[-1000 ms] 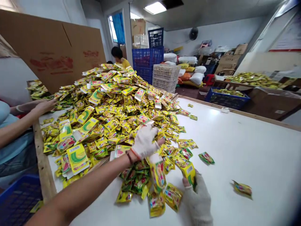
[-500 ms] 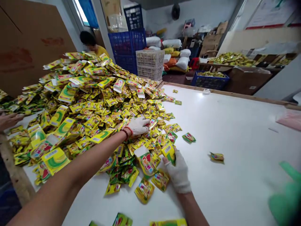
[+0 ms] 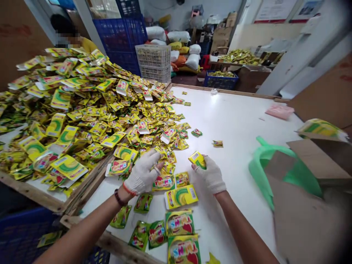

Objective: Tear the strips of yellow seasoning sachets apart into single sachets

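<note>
My right hand, in a white glove with bare fingertips, grips a small yellow and green candy box above the white table. My left hand, gloved the same way, is over the near edge of the heap of candy packets; its thumb stands apart from the bent fingers and I see nothing held. Between the hands lies a yellow box with a green curve. Below it, green and yellow boxes form a column, beside loose green sachets.
A wooden rail crosses under the heap. At right sit a green scoop and an open cardboard box. A pink bag lies farther back. Blue crates and a co-worker are behind the heap.
My left hand has drawn back from the heap toward me. My right hand still holds the yellow box. The view has swung right and down, showing the column of boxes and the scoop.
</note>
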Motion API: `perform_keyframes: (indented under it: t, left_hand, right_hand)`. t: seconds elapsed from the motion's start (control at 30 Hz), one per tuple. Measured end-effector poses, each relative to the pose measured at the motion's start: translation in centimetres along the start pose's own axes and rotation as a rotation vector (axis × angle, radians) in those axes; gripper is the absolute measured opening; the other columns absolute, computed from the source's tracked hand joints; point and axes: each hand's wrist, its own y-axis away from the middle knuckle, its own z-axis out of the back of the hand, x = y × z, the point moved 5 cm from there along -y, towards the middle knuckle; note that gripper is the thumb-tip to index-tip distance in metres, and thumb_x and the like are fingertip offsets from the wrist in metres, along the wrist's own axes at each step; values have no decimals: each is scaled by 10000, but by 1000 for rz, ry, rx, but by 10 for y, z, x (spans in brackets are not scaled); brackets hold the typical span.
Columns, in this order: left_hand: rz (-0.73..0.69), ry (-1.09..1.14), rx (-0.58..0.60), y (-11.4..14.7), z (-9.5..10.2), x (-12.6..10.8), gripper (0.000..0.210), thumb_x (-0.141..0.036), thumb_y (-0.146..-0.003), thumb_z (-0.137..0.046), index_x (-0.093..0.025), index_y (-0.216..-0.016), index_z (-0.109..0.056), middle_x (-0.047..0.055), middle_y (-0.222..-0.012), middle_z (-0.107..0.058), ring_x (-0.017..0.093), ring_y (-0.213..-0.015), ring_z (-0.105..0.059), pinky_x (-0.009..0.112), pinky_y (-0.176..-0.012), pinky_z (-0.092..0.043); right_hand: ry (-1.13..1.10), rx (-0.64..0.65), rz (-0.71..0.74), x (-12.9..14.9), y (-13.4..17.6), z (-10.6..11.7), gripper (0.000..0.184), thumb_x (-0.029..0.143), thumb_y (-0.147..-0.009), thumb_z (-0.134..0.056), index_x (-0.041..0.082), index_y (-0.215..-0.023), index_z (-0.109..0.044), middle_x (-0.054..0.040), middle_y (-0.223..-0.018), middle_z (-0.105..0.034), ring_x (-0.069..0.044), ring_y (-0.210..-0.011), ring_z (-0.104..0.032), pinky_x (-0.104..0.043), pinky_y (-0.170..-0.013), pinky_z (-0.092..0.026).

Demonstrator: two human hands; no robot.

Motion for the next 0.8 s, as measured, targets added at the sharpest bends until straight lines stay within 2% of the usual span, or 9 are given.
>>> perform_keyframes:
  t: [0.1,0.17,0.3,0.37,0.47,0.53,0.63,0.7,0.8]
  left_hand:
    - [3,153,53,34,-17,-24,179,-258,-865,-409,-173,-851,-567,38,-848,-544,156,-810,-506,255,-726,-395]
    - [58,174,57,53,-32,-29,183,-244,-863,-417,-169,-772,-557,31,-795,-544,151,-775,-502,252,-698,-389]
    - [160,174,39,76,-53,-35,208,-201,-863,-391,-163,-713,-530,25,-746,-543,142,-720,-498,243,-645,-387]
    - [125,138,83,78,-61,-46,168,-178,-841,-409,-167,-752,-551,30,-782,-561,149,-748,-508,253,-669,-398]
    - [3,-9,192,69,-74,-70,109,-167,-771,-489,-173,-797,-594,54,-854,-589,200,-846,-510,317,-760,-401]
    - [-102,-53,269,60,-84,-83,122,-142,-729,-514,-173,-788,-616,66,-878,-600,227,-894,-505,355,-809,-392]
    - [-251,124,355,50,-93,-96,181,-102,-726,-496,-176,-809,-638,61,-905,-614,212,-929,-516,334,-848,-397]
    - [-206,317,295,46,-90,-95,201,-127,-775,-467,-172,-868,-640,65,-943,-616,193,-933,-529,314,-858,-404]
    - [23,598,136,47,-80,-86,313,-235,-818,-484,-155,-1115,-541,85,-1049,-588,176,-904,-552,297,-811,-437]
  right_hand:
    - [268,24,73,-3,31,24,574,470,-666,-611,172,-1150,-530,-111,-1102,-589,-271,-1008,-526,-365,-850,-388]
    - [372,64,201,11,42,24,525,410,-711,-588,161,-1168,-520,-121,-1189,-540,-276,-1100,-461,-364,-912,-340]
    - [385,251,412,53,43,-8,339,252,-787,-516,191,-1119,-546,-66,-1141,-577,-193,-1041,-498,-267,-887,-341]
    - [387,296,436,67,36,-23,336,199,-759,-543,207,-1094,-561,-44,-1079,-608,-199,-1025,-506,-279,-869,-332]
    - [412,305,392,66,26,-33,324,129,-723,-550,162,-1044,-585,-85,-993,-635,-236,-974,-532,-342,-846,-324]
    - [418,292,342,53,24,-27,229,120,-705,-558,144,-924,-622,-112,-893,-654,-250,-915,-556,-376,-827,-334]
    - [381,223,272,29,32,0,126,145,-720,-546,149,-819,-625,-114,-850,-655,-247,-909,-557,-380,-831,-347]
    - [342,161,228,15,46,22,165,172,-776,-487,148,-891,-603,-105,-915,-645,-212,-916,-557,-334,-823,-373]
    - [161,136,157,4,76,42,231,190,-823,-416,149,-1000,-559,-68,-937,-646,-153,-828,-584,-258,-732,-430]
